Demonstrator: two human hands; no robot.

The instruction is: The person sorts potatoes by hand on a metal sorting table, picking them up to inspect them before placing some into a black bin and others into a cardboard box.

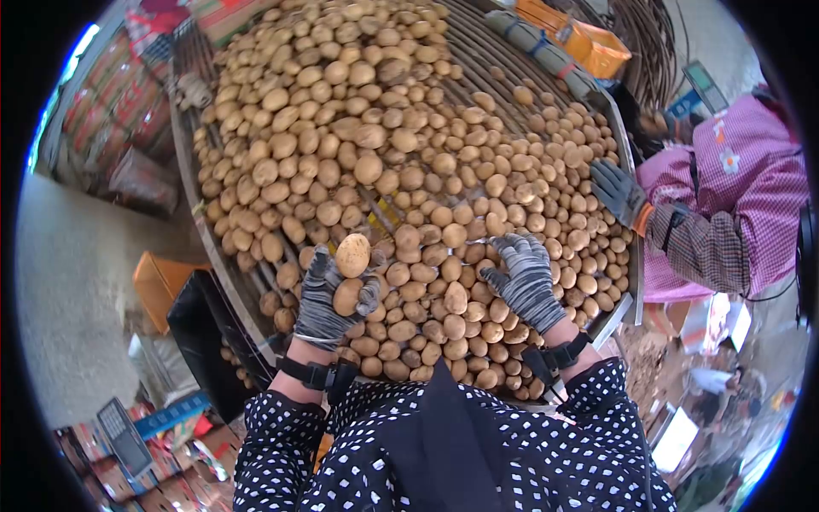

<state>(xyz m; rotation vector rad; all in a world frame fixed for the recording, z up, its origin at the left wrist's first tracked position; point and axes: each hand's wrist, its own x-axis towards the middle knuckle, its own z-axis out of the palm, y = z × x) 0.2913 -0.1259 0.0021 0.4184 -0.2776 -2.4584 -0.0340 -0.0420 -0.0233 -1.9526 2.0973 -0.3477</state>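
Observation:
Brown round potatoes (409,307) cover a slatted sorting table (469,47) in front of me. My left hand (322,300), in a grey striped glove, is closed around potatoes at the near left. One large speckled potato (352,255) sits up at its fingertips, with a smaller potato (347,297) below it in the palm. On the right, my right hand (523,280), in a matching glove, rests on the pile with fingers apart. It touches the potatoes beneath it, and I see nothing gripped in it.
At the right edge, a co-worker's gloved hand (619,194) lies on the potatoes. Orange crates (595,49) stand at the far right, and an orange bin (162,288) and black container (205,328) at the left. A metal rim (194,200) borders the table.

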